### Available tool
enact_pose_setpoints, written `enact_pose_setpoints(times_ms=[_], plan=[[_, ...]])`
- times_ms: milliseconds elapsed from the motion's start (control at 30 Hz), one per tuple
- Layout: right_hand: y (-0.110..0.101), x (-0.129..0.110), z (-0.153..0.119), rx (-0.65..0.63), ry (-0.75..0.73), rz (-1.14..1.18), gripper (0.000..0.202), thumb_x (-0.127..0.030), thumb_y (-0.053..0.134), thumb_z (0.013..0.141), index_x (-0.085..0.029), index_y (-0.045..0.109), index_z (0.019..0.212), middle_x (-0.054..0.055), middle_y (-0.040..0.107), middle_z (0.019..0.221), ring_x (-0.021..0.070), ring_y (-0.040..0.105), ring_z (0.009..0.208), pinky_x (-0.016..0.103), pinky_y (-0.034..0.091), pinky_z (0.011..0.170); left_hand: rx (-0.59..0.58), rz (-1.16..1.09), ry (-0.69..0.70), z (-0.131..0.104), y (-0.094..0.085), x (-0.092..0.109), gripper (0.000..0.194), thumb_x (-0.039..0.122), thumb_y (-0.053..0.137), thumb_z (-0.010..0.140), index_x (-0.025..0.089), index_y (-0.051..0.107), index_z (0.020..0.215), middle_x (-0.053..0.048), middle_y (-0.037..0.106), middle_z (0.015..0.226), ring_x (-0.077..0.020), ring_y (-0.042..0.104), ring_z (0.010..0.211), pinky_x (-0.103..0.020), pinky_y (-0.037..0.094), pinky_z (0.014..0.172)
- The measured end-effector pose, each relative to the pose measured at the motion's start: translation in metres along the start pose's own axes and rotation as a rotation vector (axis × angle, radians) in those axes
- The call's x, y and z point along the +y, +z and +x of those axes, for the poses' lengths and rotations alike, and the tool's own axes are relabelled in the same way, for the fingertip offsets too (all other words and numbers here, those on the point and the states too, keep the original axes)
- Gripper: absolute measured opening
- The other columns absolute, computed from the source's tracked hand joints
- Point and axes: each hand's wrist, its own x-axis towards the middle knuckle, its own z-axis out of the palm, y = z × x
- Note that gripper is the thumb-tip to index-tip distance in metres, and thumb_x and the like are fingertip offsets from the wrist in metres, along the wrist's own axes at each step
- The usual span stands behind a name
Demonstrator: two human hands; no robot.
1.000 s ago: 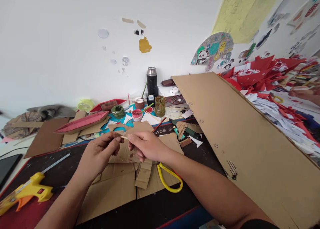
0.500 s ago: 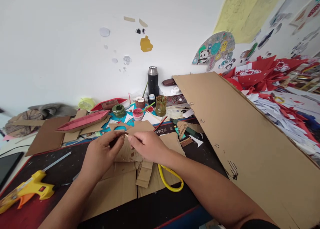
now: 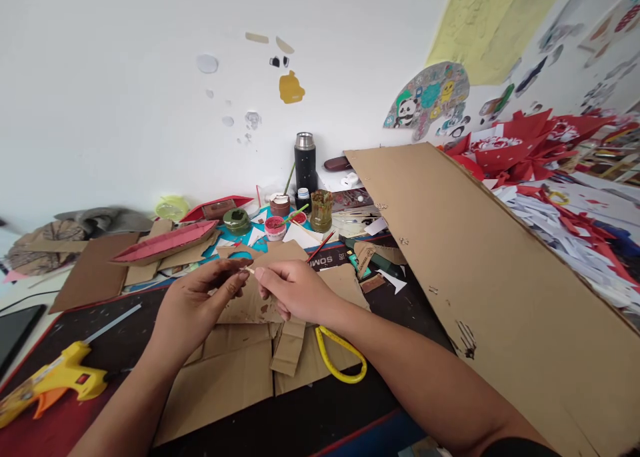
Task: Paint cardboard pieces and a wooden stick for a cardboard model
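Note:
Above the cardboard pieces (image 3: 225,370) at the middle of the table, my two hands nearly meet at the fingertips. My right hand (image 3: 295,289) pinches a small pale stick (image 3: 251,270) that points left toward the other hand. The fingers of my left hand (image 3: 200,300) are curled, thumb near the index finger; what they hold, if anything, is too small to name. Under my right wrist lies a yellow loop (image 3: 343,374). A folded cardboard strip (image 3: 289,347) rests beside it.
Left is a yellow glue gun (image 3: 75,372). Behind my hands stand paint jars (image 3: 237,222), a black flask (image 3: 305,164) and a pink cardboard boat (image 3: 167,242). A large cardboard sheet (image 3: 490,277) slants across the right side, with red and white paper beyond it.
My left hand has shifted slightly left, and its thumb has moved. The pale stick shows more between my hands. The view has moved a little.

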Motion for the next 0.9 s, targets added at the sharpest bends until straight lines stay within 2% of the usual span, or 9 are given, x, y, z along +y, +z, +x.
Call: enact_pose_setpoints(times_ms=[267,500,633,767,900], plan=[[0.0,-0.006,-0.003,0.003,0.045,-0.065,0.043,-0.043,0.055,0.118,-0.021,0.063,0.082,-0.008,0.051,0.051,0.0114,0.052,0.043,0.024,0.042,0.05,0.059,0.167,0.113,-0.001,-0.002,-0.002,0.026,0.052,0.075,0.091,0.028,0.084,0.094,-0.001,0.088,0.089,-0.0208,0.079,0.074,-0.032,0.062,0.073],[-0.001,-0.011,-0.003,0.101,-0.077,-0.437,0.045,-0.038,0.058,0.117,-0.02,0.064,0.075,-0.002,0.065,0.068,0.0145,0.061,0.069,0.028,0.036,0.067,0.103,0.516,0.354,-0.002,-0.001,-0.01,0.029,0.046,0.062,0.104,0.027,0.082,0.094,-0.003,0.087,0.092,-0.0234,0.081,0.079,-0.032,0.056,0.069],[0.0,-0.01,-0.002,0.121,-0.105,-0.597,0.047,-0.037,0.056,0.117,-0.02,0.063,0.074,0.0,0.066,0.073,0.0152,0.056,0.071,0.031,0.03,0.066,0.101,0.688,0.456,-0.001,0.002,-0.014,0.033,0.043,0.057,0.109,0.026,0.081,0.095,-0.004,0.085,0.087,-0.024,0.081,0.077,-0.031,0.048,0.06],[0.001,-0.009,-0.003,0.12,-0.136,-0.66,0.048,-0.037,0.056,0.117,-0.02,0.061,0.072,-0.001,0.059,0.068,0.0148,0.049,0.067,0.033,0.025,0.065,0.092,0.699,0.544,-0.001,0.003,-0.015,0.032,0.038,0.054,0.111,0.024,0.081,0.101,-0.005,0.086,0.092,-0.0227,0.081,0.077,-0.03,0.048,0.061],[0.001,-0.01,-0.004,0.111,-0.141,-0.674,0.049,-0.038,0.055,0.117,-0.02,0.06,0.072,-0.002,0.055,0.066,0.0145,0.045,0.066,0.033,0.024,0.065,0.091,0.676,0.558,0.0,0.003,-0.015,0.03,0.039,0.054,0.111,0.024,0.079,0.103,-0.003,0.083,0.089,-0.02,0.078,0.074,-0.028,0.048,0.062]])
